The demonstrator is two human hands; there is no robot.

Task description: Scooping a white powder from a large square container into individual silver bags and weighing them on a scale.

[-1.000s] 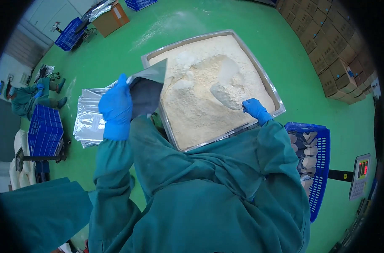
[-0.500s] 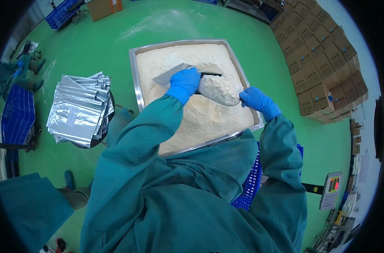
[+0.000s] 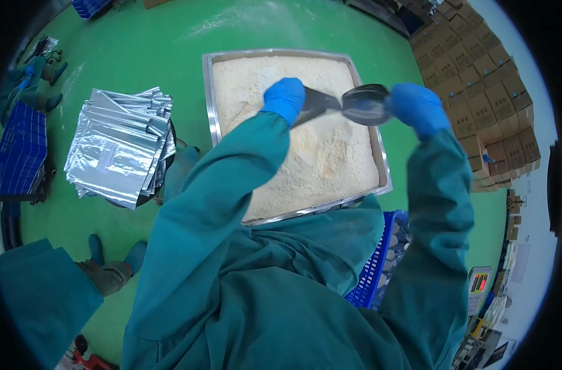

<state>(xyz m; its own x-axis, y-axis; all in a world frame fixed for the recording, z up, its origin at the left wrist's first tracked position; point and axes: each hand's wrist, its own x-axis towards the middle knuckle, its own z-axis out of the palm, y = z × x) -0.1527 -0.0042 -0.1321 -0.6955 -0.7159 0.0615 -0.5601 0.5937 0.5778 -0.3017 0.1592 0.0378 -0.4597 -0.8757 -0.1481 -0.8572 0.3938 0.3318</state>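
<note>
The left hand point(image 3: 285, 98) squeezes a bag point(image 3: 318, 105) to its fingers' right; the right hand point(image 3: 418, 110) grips a scoop point(image 3: 365, 105) to its fingers' left.

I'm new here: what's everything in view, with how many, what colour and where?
tray: 1, silver, centre
powder: one mass, cream, in tray
bag: 1, grey, over tray
scoop: 1, metallic grey, right of bag
flat bags: one stack, silver, left of tray
baskets: at least 3, blue, lower right, far left, top left
cartons: many, brown, upper right
keypad display: 1, pale grey, right
floor: 1, green, all around
co-workers: 2, green clothing, left
left hand: 1, blue-gloved, holding bag
right hand: 1, blue-gloved, holding scoop
</note>
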